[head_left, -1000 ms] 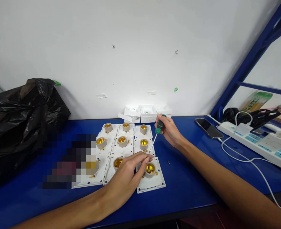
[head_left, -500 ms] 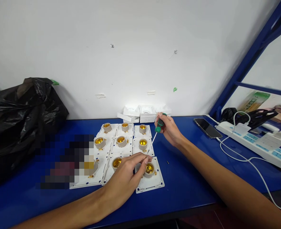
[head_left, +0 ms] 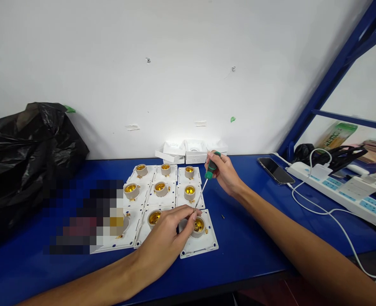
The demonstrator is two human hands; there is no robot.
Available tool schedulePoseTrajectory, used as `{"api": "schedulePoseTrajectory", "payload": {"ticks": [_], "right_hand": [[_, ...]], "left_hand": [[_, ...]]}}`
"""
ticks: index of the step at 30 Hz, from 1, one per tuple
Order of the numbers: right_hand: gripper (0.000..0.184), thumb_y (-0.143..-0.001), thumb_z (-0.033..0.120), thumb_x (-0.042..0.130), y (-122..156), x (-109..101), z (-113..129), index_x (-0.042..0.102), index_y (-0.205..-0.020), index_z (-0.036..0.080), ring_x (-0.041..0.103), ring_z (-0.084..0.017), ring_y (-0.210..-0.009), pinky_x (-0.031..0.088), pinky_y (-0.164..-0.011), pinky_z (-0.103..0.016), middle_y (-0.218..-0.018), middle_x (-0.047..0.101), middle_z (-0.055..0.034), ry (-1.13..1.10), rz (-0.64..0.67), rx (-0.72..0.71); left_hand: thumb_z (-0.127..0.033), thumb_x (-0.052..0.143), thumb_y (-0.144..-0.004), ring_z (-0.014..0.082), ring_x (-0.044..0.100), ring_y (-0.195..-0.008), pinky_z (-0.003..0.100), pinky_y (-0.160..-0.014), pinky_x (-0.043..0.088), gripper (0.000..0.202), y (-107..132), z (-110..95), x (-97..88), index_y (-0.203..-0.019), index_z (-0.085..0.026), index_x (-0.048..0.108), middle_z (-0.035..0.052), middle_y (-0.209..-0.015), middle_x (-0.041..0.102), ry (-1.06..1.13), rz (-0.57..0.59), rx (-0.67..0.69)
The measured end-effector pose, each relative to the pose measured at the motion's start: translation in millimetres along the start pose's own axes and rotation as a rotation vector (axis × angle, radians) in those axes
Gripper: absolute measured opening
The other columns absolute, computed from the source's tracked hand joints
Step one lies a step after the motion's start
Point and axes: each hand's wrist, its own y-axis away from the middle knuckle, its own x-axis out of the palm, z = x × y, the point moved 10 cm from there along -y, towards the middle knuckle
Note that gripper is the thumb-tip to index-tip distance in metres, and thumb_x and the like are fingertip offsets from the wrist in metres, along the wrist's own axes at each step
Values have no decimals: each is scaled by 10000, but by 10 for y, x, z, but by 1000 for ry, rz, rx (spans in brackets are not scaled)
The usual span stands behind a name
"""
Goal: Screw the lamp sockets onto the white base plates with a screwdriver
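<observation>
My right hand (head_left: 223,172) is closed round the green and black handle of a screwdriver (head_left: 212,165), its shaft slanting down to the left. The tip meets the fingertips of my left hand (head_left: 178,225), which pinch a tiny brass-coloured screw (head_left: 195,210). Beneath those fingers lies the nearest right lamp holder (head_left: 199,228), a round socket with a gold inner thread on a square white plate (head_left: 203,244). My left hand covers part of this plate and of the lamp holder (head_left: 154,217) to its left.
Several more lamp holders (head_left: 160,188) stand in rows on the blue table (head_left: 245,238). White covers (head_left: 196,152) lean by the wall. A small screw (head_left: 223,216) lies right of the plate. Farther right are a phone (head_left: 275,170), a power strip (head_left: 337,191) and cables; a black bag (head_left: 31,161) stands left.
The screwdriver handle has tilted slightly, with its tip still at my left fingertips. The whole view has shifted a little; the lamp holders stay in place.
</observation>
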Motion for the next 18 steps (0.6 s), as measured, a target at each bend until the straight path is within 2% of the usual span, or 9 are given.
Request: {"api": "schedulePoseTrajectory", "payload": {"ticks": [6, 12, 18], "right_hand": [[483, -760, 640, 818, 11, 0, 29, 578, -676, 230, 445, -100, -522, 316, -437, -241, -618, 500, 43, 9, -13, -12], [486, -756, 634, 820, 11, 1, 33, 576, -674, 222, 435, -92, -520, 324, -432, -227, -619, 506, 46, 10, -13, -18], [472, -767, 622, 812, 10, 1, 43, 587, -670, 218, 442, -89, -520, 320, -420, -216, -615, 514, 48, 19, -15, -40]], "left_hand": [[-282, 487, -1072, 231, 772, -896, 347, -814, 607, 302, -5, 3, 10, -935, -220, 748, 41, -956, 800, 11, 0, 15], [-264, 489, -1063, 231, 778, -957, 348, -874, 605, 301, -6, 19, 11, -944, -216, 760, 50, -998, 811, 7, -3, 2], [-266, 488, -1060, 214, 778, -945, 316, -868, 593, 303, 1, 20, 11, -929, -211, 756, 48, -996, 813, 3, 0, -1]]}}
